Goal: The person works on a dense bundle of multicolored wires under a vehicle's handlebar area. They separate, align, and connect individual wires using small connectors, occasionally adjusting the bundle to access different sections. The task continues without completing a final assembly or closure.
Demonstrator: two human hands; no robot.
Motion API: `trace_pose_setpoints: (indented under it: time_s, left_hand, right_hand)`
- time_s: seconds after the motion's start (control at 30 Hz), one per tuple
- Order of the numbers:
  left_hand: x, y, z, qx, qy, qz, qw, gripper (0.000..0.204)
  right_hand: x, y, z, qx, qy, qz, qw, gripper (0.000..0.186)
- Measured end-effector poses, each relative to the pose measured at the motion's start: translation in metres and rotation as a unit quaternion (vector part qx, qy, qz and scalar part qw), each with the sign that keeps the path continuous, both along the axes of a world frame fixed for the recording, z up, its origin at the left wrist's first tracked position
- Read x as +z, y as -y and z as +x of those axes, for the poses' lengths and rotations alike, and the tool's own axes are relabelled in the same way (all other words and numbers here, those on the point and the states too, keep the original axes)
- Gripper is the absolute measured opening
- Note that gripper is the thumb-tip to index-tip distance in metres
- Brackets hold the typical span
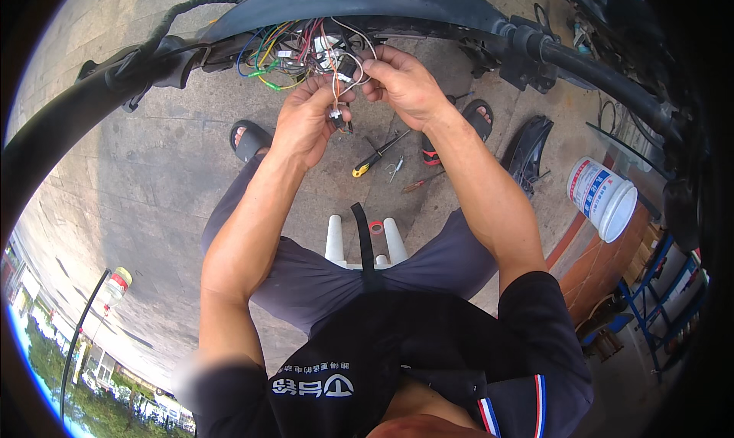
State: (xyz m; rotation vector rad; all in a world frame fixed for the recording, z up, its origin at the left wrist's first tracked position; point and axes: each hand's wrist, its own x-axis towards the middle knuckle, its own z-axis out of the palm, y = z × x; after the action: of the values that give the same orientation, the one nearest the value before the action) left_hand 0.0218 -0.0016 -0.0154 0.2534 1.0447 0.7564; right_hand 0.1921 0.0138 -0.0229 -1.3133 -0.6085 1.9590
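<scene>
Here, both hands: left hand [310, 121], right hand [401, 82] pinching wire bundle [336, 71].

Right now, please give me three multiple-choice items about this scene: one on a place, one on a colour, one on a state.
1. Where does the screwdriver lie?
A. on the ground between the feet
B. in the bucket
C. on the handlebar

2. What colour is the bucket?
A. black
B. white with a red and blue label
C. green

3. What do the hands do?
A. rest on the knees
B. hold the wires
C. grip the screwdriver

Answers: 1 A, it lies on paving by the sandals. 2 B, its side shows so. 3 B, left hand and right hand pinch wires.
</scene>
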Motion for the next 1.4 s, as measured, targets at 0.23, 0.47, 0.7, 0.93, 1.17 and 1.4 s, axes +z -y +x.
trace_pose_setpoints:
  time_s: [0.23,0.47,0.7,0.93,1.17,1.4]
  left_hand:
    - [-0.0008,0.0007,-0.0003,0.004,-0.005,0.002,1.000,0.015]
    - [-0.0013,0.0010,-0.0014,-0.004,-0.004,-0.002,1.000,0.015]
    - [-0.0013,0.0009,-0.0020,0.000,-0.001,-0.002,1.000,0.013]
    - [-0.0023,0.0002,-0.0022,0.001,0.002,0.001,1.000,0.012]
    - [-0.0013,-0.0004,-0.0014,0.009,-0.005,-0.001,1.000,0.011]
    - [0.0001,-0.0003,-0.0008,0.012,-0.009,-0.001,1.000,0.012]
  right_hand:
    - [-0.0012,0.0001,-0.0006,0.005,0.011,0.006,1.000,0.015]
    - [-0.0005,0.0004,-0.0016,0.011,0.022,0.008,1.000,0.019]
    - [0.0008,0.0000,-0.0019,0.016,0.024,0.003,1.000,0.019]
    - [0.0021,-0.0005,-0.0023,0.022,0.022,-0.003,1.000,0.016]
    - [0.0034,0.0005,-0.0025,0.030,0.030,0.007,0.999,0.019]
    - [0.0025,0.0015,-0.0013,0.057,0.025,0.005,0.998,0.023]
